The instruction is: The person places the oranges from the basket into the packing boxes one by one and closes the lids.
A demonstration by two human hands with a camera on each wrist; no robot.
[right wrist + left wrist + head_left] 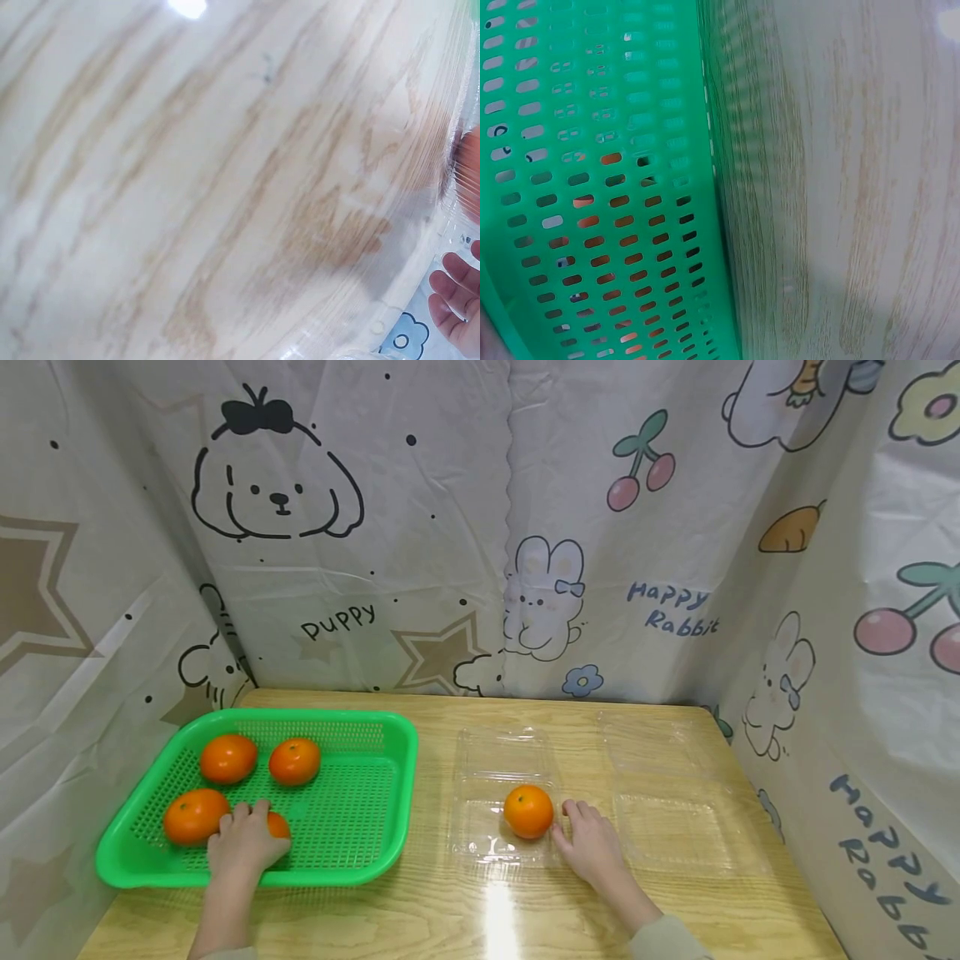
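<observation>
The left hand [243, 843] curls over one of four oranges [279, 826] remaining in the green basket [409, 777] in the head view; the right hand [594, 847], loose and holding nothing, lies beside the only boxed orange [528, 812], in a clear box [501, 752]. The wrist views show basket slots [619, 201], then relaxed fingers [444, 287].

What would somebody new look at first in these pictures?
Probably the bright green basket on the left of the table, with four orange fruits inside, one partly hidden under the left grip. Next might be the single orange fruit in the clear plastic box beside the basket. Behind them, the puppy drawing on the cloth stands out too.
</observation>
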